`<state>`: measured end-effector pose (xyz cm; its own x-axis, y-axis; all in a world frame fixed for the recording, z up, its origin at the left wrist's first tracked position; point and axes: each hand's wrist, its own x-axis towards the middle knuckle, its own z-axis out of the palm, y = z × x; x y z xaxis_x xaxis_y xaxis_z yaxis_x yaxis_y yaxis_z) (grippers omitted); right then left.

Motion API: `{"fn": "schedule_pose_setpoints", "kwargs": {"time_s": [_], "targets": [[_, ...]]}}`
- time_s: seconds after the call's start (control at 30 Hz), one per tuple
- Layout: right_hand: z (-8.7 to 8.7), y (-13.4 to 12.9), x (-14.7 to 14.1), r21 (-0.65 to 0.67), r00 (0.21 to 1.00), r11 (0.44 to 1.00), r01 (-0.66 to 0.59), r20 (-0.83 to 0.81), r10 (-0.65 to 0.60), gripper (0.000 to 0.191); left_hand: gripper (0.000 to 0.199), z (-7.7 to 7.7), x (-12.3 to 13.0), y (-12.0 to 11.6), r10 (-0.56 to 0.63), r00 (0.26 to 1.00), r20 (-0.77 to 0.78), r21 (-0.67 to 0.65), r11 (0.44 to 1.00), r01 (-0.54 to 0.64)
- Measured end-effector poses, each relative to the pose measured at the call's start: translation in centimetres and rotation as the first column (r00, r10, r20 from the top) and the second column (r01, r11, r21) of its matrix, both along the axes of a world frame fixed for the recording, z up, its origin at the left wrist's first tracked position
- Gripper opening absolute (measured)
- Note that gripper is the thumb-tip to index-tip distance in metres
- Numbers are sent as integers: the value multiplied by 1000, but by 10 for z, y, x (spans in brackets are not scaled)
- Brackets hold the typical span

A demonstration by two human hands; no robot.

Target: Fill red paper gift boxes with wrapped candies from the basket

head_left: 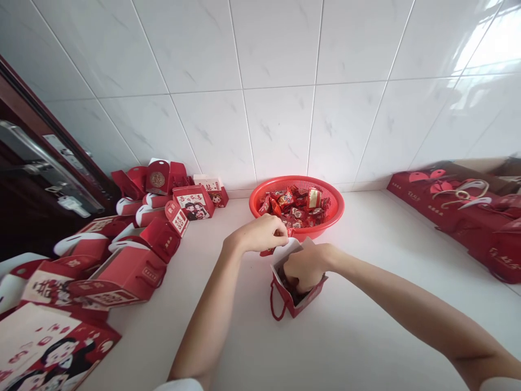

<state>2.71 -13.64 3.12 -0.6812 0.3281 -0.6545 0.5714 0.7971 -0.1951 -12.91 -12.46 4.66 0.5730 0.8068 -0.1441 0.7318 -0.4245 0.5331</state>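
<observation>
A red gift box [303, 307] with a red cord handle stands open on the white surface in front of me. My right hand [307, 266] reaches down into it; its fingertips are hidden inside among dark red contents. Just behind the box's left side, my left hand [262, 232] is closed, with red wrapping showing at its edges, seemingly a red-wrapped candy [267, 252]. Beyond both hands sits a red plastic basket [336, 217] holding many red-wrapped candies [297, 213].
Many red and white gift boxes [122, 271] crowd the left side, some open. A long red carton [423, 195] with more red bags or boxes [502, 250] lies on the right. A tiled wall [277, 130] closes off the back; a dark door [24, 201] stands at left.
</observation>
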Motion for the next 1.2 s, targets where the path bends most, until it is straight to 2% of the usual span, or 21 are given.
{"fn": "schedule_pose_setpoints", "kwargs": {"time_s": [0.07,0.13,0.2,0.27,0.33,0.37,0.43,0.47,0.5,0.53,0.63,0.77,0.83,0.9,0.97,1.03,1.1,1.2], "targets": [[0,2,4,22,998,1000,9,-62,-7,32,32,0,-1,0,-6,1000,-12,6,1000,6],[5,4,15,5,976,1000,24,-215,-23,31,32,1,-2,-1,-12,1000,-3,43,999,12],[14,5,31,-80,903,995,66,-419,-94,23,29,5,-2,-3,-11,999,35,121,993,7],[24,6,49,-149,757,981,122,-626,-189,16,23,10,-3,-6,3,993,114,232,972,-30],[31,8,64,-163,554,959,233,-788,-269,18,20,15,-2,-10,13,972,235,317,944,-89],[32,10,69,-164,432,932,323,-851,-300,21,21,17,-2,-12,10,954,300,340,933,-117],[30,14,74,-188,187,840,508,-928,-321,27,23,19,0,-15,-6,915,403,352,924,-149],[27,17,74,-216,95,800,559,-942,-321,30,24,19,1,-16,-14,900,437,351,923,-156],[24,19,73,-246,39,782,573,-945,-326,33,27,18,2,-16,-21,887,462,349,924,-160],[21,21,72,-276,16,784,556,-939,-342,36,30,17,3,-16,-27,876,481,347,924,-162],[15,23,67,-375,-3,814,444,-909,-418,41,49,13,5,-15,-41,849,526,328,931,-158],[16,21,65,-515,-97,787,340,-852,-515,44,67,9,6,-12,-6,816,578,258,950,-176],[19,21,68,-540,-112,775,329,-837,-536,45,72,10,4,-12,28,818,575,229,954,-193],[21,21,73,-515,-108,773,372,-850,-515,48,73,12,0,-14,75,856,512,192,961,-199],[23,21,79,-462,-67,774,433,-873,-483,51,64,15,-5,-17,131,920,370,127,974,-190],[24,19,84,-401,13,787,469,-888,-461,51,45,17,-8,-19,143,974,176,33,988,-151],[26,16,87,-346,110,811,472,-889,-444,49,31,16,-8,-20,93,995,31,-54,994,-91],[31,10,90,-291,216,841,456,-880,-422,44,16,12,-4,-17,9,999,-31,-96,995,-12]]}}
